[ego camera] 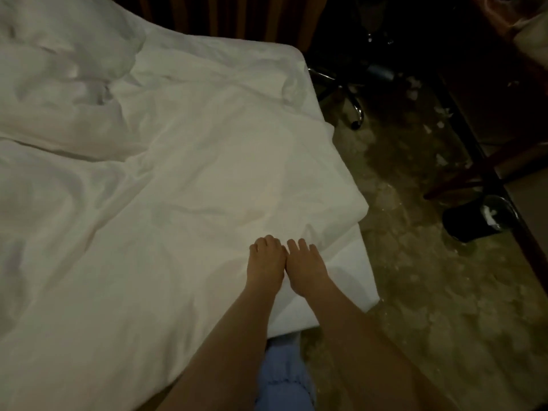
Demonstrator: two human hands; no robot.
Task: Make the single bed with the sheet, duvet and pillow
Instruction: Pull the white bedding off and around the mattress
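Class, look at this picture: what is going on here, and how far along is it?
A person is making a bed. Both hands, the left hand and the right hand, lie side by side, pressing on the white crumpled duvet near the bed's corner. The duvet is spread but wrinkled, bunched at the far left. A white sheet shows under its edge. No pillow is in view.

A single head-worn camera looks steeply down from the near edge of a bed [178, 188], close above its white cover. Its wide view faces forward, taking in bedding at left and dim floor [430, 277] at right.
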